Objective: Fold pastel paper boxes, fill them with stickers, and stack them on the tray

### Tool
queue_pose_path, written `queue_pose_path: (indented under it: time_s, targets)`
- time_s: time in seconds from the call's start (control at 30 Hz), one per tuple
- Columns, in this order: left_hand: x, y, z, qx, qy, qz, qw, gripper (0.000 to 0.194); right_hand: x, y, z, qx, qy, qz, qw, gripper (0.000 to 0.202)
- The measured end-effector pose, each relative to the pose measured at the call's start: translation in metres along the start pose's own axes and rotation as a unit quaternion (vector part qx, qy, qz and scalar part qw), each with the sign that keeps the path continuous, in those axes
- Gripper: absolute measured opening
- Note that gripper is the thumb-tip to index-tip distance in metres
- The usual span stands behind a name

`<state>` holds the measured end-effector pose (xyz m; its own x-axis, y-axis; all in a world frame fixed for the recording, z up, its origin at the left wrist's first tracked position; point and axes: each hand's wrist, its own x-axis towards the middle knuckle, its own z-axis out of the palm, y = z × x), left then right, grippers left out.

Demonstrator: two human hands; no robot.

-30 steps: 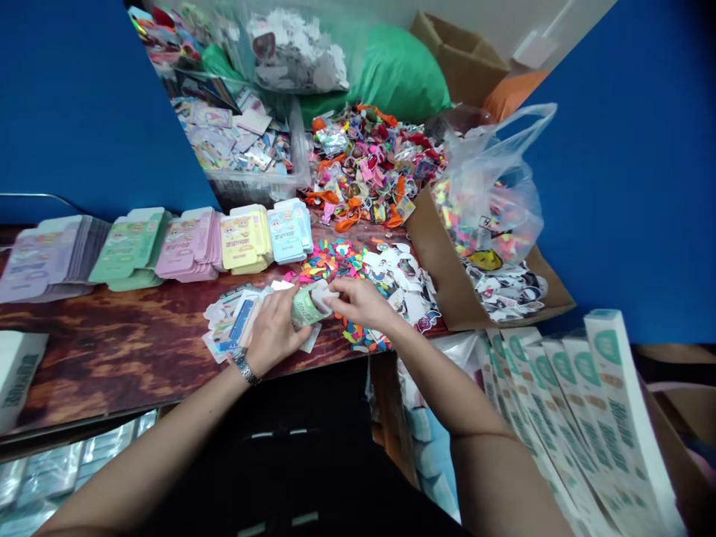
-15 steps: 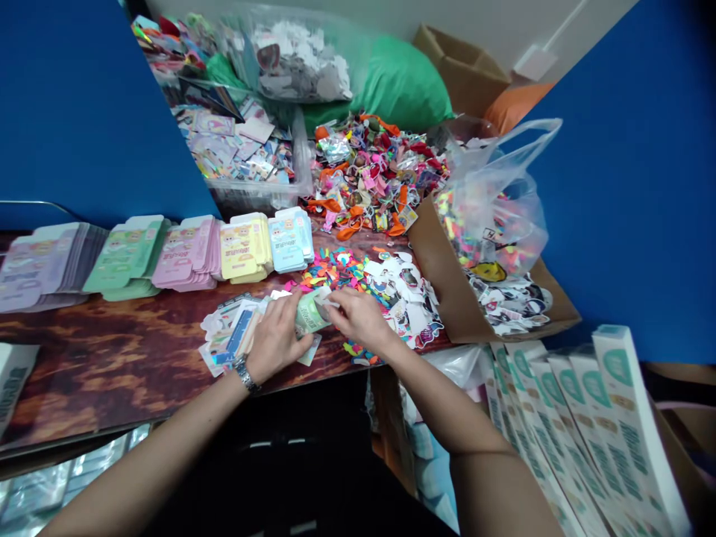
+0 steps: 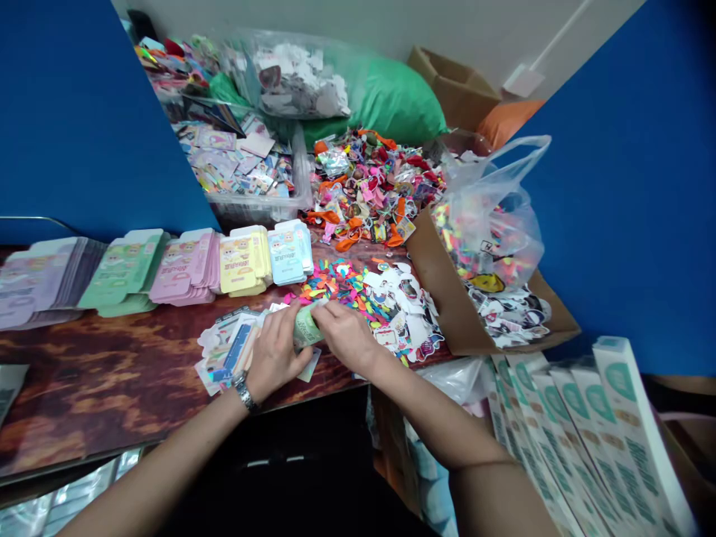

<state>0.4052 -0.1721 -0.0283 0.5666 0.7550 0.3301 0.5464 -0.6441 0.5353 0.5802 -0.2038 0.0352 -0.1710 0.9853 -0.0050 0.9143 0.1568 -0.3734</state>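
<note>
A small green printed carton [image 3: 306,327] is held between my hands above the table's front edge. My left hand [image 3: 275,344], with a metal watch at the wrist, wraps round its left side. At its upper right end, my right hand [image 3: 342,332] pinches the edge with bent fingers; whether a small item is also in them is hidden. Left of my left hand lies a loose pile of printed cards and stickers [image 3: 227,347]. Just behind the carton spread small bright balloons [image 3: 335,283], and a heap of white-edged cut-out stickers [image 3: 411,302] lies right of them.
Stacks of flat lilac [image 3: 39,276], green [image 3: 120,265], pink [image 3: 184,265], yellow [image 3: 240,257] and blue cartons [image 3: 288,250] line the table. Behind are a heap of trinkets [image 3: 369,186] and a clear bin [image 3: 251,201]. A cardboard box [image 3: 439,291] stands right, with long white boxes [image 3: 620,403] below.
My right hand has moved in closer to the carton's end and a little left. The carton has tilted slightly in my hands. The whole view has shifted slightly, so things sit lower.
</note>
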Motion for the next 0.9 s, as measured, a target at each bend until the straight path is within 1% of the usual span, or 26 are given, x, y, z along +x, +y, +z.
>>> queue_pose_path:
  time_s: [0.03, 0.1, 0.17, 0.2, 0.23, 0.27, 0.3, 0.33, 0.37, 0.4, 0.43, 0.5, 0.57, 0.7, 0.77, 0.87, 0.9]
  targets:
    - [0.000, -0.001, 0.000, -0.005, 0.004, -0.002, 1.000, 0.076, -0.001, -0.001, 0.002, 0.048, 0.029, -0.020, 0.998, 0.025]
    - [0.001, -0.004, 0.001, -0.011, 0.015, 0.002, 1.000, 0.075, -0.002, -0.001, 0.004, 0.138, 0.085, -0.069, 0.984, 0.028]
    - [0.002, -0.007, 0.001, -0.022, 0.019, 0.001, 1.000, 0.075, 0.002, 0.005, 0.001, 0.193, 0.096, -0.126, 0.969, 0.027]
    - [0.003, -0.009, 0.000, -0.030, 0.018, -0.004, 0.999, 0.074, 0.006, 0.012, -0.002, 0.208, 0.092, -0.139, 0.964, 0.026]
    - [0.003, -0.011, -0.001, -0.037, 0.017, -0.012, 0.999, 0.073, 0.012, 0.021, -0.006, 0.215, 0.092, -0.134, 0.963, 0.026]
    - [0.004, -0.013, -0.001, -0.042, 0.013, -0.021, 0.999, 0.073, 0.021, 0.033, -0.010, 0.211, 0.101, -0.110, 0.966, 0.027]
    - [0.004, -0.013, -0.002, -0.045, 0.008, -0.030, 0.998, 0.073, 0.033, 0.047, -0.014, 0.192, 0.114, -0.069, 0.972, 0.029]
    - [0.005, -0.014, -0.003, -0.047, 0.003, -0.036, 0.998, 0.073, 0.047, 0.063, -0.017, 0.151, 0.138, -0.014, 0.979, 0.029]
    - [0.005, -0.014, -0.004, -0.049, -0.001, -0.040, 0.998, 0.074, 0.061, 0.079, -0.019, 0.091, 0.142, 0.037, 0.985, 0.029]
    - [0.005, -0.013, -0.005, -0.053, -0.007, -0.042, 0.998, 0.074, 0.077, 0.095, -0.020, 0.026, 0.119, 0.090, 0.988, 0.031]
    - [0.005, -0.012, -0.006, -0.057, -0.014, -0.040, 0.997, 0.075, 0.091, 0.109, -0.020, -0.031, 0.077, 0.139, 0.987, 0.035]
    - [0.004, -0.012, -0.006, -0.060, -0.023, -0.034, 0.997, 0.076, 0.115, 0.131, -0.015, -0.056, 0.047, 0.161, 0.984, 0.035]
    - [0.001, -0.013, -0.006, -0.052, -0.018, -0.030, 0.998, 0.076, 0.128, 0.143, -0.009, -0.053, 0.041, 0.159, 0.985, 0.030]
    - [-0.006, -0.019, -0.006, -0.030, -0.006, -0.038, 0.999, 0.074, 0.132, 0.159, -0.006, -0.041, 0.057, 0.148, 0.986, 0.026]
    - [-0.007, -0.021, -0.005, -0.028, -0.008, -0.041, 0.999, 0.074, 0.135, 0.169, -0.010, -0.030, 0.074, 0.151, 0.985, 0.032]
    - [-0.005, -0.019, -0.005, -0.033, -0.016, -0.037, 0.999, 0.076, 0.145, 0.185, -0.016, -0.013, 0.103, 0.178, 0.979, 0.046]
    - [-0.004, -0.018, -0.005, -0.037, -0.020, -0.036, 0.998, 0.077, 0.149, 0.189, -0.017, -0.007, 0.107, 0.187, 0.976, 0.048]
